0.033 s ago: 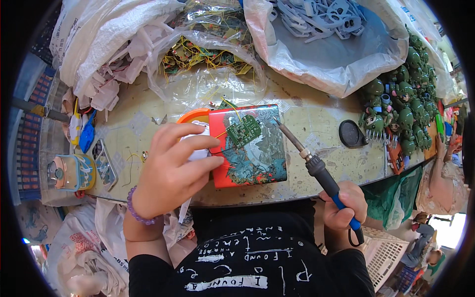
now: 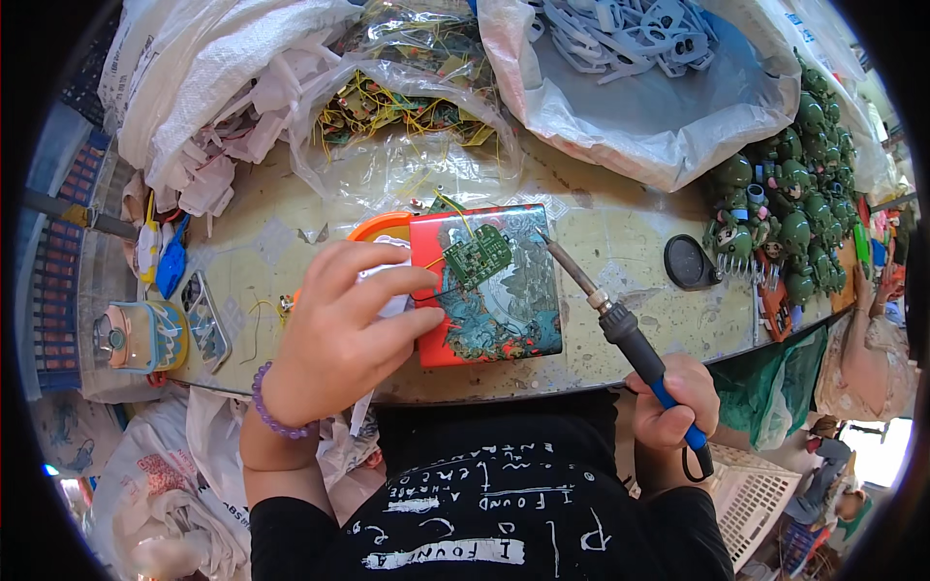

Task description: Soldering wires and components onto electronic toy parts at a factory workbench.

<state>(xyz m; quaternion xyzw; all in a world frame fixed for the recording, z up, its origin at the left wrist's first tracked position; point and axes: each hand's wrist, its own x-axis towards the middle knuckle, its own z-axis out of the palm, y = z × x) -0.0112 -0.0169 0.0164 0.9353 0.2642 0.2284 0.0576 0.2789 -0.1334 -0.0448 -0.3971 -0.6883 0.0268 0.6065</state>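
The scene is bright and evenly lit by soft, diffuse light, so shadows stay faint, with only a slight dark patch under the left hand on the pale surface. Glare shows on the clear plastic bags at the surface's far edge and on the glossy red box. The fisheye lens bends the surface's near edge into a curve, frames the view in a black circular rim, and softens detail toward that rim, while the centre stays sharp.
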